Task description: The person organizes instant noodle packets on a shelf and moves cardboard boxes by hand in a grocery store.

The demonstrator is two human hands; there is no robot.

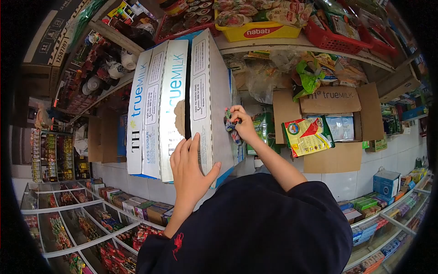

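Observation:
Several white TH true MILK cartons (148, 109) stand side by side in front of me, and a dark gap parts the rightmost carton (200, 86) from its neighbour. A ragged brown torn patch (180, 118) shows on the middle carton. My left hand (189, 164) lies over the near end of the cartons, fingers stretched out and thumb apart on the rightmost one. At that carton's right side, my right hand (244, 125) is closed on a crumpled multicoloured cloth (232, 125). The cloth's lower end hangs beside the carton wall.
To the right sits an open cardboard box (333, 157) holding pale packs, with a yellow-and-green packet (309, 136) across its edge. Above are a yellow nabati tray (258, 32) and a red basket (335, 39). A glass display case (86, 205) is at lower left.

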